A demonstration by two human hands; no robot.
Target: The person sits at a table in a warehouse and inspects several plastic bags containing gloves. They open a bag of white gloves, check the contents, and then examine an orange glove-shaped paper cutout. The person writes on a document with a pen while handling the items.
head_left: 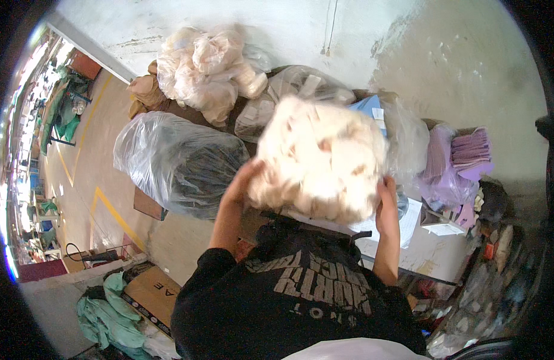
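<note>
Between my two hands is a large, pale cream bundle, soft and lumpy; it looks like bagged cloth, but glare hides its exact kind. My left hand presses against its left side, fingers bent around the edge. On the opposite side my right hand grips the lower right edge. The bundle is held up in front of my chest and covers part of a white table with papers. Close by my left hand lies a big clear plastic bag with dark contents.
Cream-filled clear bags are piled against the wall, beside a brown sack. Stacked purple cloth lies at the right. Plastic scraps heap up at the lower right. A cardboard box and green cloth are at the lower left.
</note>
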